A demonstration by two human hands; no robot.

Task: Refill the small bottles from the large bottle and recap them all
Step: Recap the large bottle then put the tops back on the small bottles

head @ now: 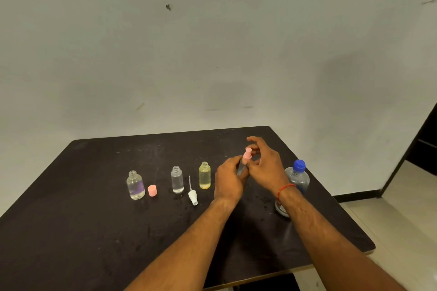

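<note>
Three small uncapped bottles stand in a row on the dark table (94, 231): a clear one with a purple label (135, 185), a clear one (177, 179) and a yellow one (204, 175). A pink cap (152, 190) sits upright beside the first. A white spray head with its tube (192, 192) lies between the other two. My left hand (229, 178) grips a small bottle, mostly hidden by the fingers. My right hand (266, 165) has its fingertips on that bottle's pink spray top (247, 155). The large bottle with a blue cap (298, 176) stands behind my right wrist.
A round grey object (281, 209) lies on the table under my right forearm, partly hidden. The table's right edge runs close by the large bottle. A scuffed white wall rises behind the table; a dark doorway (423, 149) is at the far right.
</note>
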